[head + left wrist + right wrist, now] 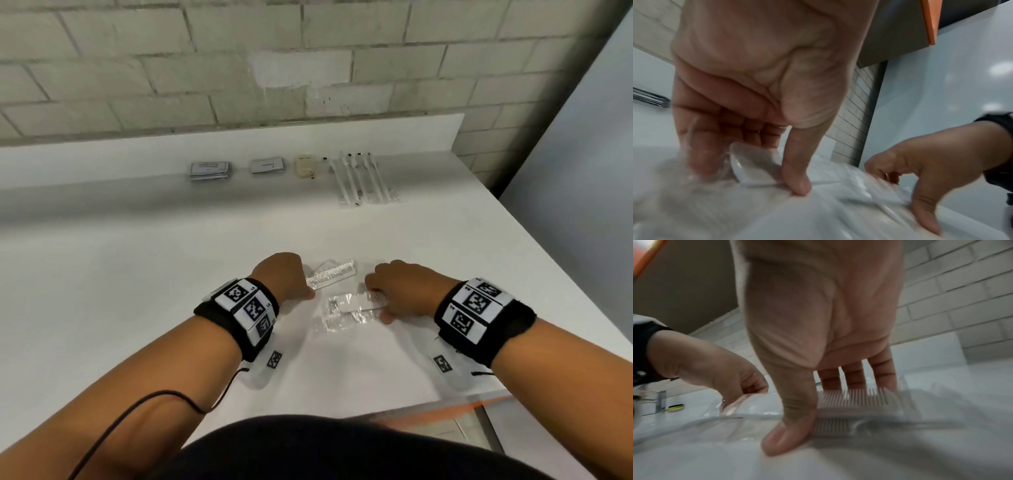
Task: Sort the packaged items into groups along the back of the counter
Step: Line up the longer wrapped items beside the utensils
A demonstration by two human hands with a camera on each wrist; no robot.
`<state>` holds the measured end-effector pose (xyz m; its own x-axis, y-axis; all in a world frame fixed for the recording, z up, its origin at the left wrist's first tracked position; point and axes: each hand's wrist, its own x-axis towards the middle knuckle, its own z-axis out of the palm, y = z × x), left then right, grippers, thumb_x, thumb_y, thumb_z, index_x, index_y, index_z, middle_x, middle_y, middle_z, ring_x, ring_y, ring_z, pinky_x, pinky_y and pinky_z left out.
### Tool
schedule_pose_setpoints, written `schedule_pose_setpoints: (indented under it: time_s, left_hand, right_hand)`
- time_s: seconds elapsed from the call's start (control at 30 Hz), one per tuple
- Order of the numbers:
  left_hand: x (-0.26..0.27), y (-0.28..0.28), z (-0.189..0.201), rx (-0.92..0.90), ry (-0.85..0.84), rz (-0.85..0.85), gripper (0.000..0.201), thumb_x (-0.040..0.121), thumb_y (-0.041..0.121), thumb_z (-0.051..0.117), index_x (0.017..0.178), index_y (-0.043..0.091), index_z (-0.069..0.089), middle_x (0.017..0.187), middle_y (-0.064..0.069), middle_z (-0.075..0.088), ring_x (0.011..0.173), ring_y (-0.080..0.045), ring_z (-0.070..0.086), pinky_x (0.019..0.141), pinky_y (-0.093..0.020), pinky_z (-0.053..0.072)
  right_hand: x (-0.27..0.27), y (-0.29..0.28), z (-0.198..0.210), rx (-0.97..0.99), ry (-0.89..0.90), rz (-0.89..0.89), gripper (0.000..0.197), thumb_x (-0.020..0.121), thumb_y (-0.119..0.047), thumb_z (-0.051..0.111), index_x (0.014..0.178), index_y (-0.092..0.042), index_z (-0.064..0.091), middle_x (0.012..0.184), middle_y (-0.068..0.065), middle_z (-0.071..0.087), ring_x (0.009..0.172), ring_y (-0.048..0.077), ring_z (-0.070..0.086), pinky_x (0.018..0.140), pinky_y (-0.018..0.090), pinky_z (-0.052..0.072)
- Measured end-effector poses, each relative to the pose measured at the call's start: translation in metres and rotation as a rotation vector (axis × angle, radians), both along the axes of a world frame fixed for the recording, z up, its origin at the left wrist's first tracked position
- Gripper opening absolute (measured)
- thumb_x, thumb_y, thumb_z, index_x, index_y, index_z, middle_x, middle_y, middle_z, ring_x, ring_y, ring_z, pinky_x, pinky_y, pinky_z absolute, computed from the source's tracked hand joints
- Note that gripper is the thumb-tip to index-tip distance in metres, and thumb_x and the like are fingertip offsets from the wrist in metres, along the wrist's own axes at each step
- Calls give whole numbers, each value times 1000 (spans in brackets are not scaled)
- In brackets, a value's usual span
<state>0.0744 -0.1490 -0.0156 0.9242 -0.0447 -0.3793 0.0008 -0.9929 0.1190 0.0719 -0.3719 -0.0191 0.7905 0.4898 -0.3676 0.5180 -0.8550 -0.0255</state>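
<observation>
Several white combs in clear wrappers lie on the white counter point(137, 291) close in front of me. My left hand point(303, 286) grips one wrapped comb point(331, 274) by its near end; in the left wrist view its thumb point(797, 183) and curled fingers pinch the clear wrapper point(754, 167). My right hand point(376, 303) pinches another wrapped comb point(855, 404) between thumb point(789, 431) and fingers. One more wrapped comb point(342, 320) lies just under it. Sorted groups sit along the back.
Along the back wall lie a stack of grey-white packets point(209, 170), a smaller packet pile point(267, 165), a beige packet point(306, 167) and several wrapped toothbrushes point(363, 178). The counter's right edge point(548, 274) runs close to my right wrist. A tap point(660, 400) stands far left.
</observation>
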Motion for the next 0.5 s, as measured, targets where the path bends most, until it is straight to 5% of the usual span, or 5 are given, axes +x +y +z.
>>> schedule_pose_setpoints:
  time_s: [0.23,0.4,0.5]
  left_hand:
    - [25,-59,-7,-59,-65,14,46,77,45,70,108,13,58,106,-2,62,99,-21,59,75,-30,44]
    - [63,-119,-1,-83,-59,52,49,79,45,70,113,12,58,108,-2,62,98,-20,59,74,-29,45]
    - [93,-157,2,-121,-66,99,50,80,45,69,115,12,57,111,-3,61,102,-21,59,77,-29,45]
  right_hand:
    - [42,-63,8,-49,40,-301,40,76,-34,71,108,-16,58,108,3,61,100,24,60,74,30,45]
    - [93,-127,12,-95,73,-455,45,70,-37,73,107,-13,64,87,0,65,82,21,63,76,29,53]
    - [128,-156,14,-103,109,-512,41,76,-38,72,102,-7,65,85,4,61,87,23,63,75,26,46]
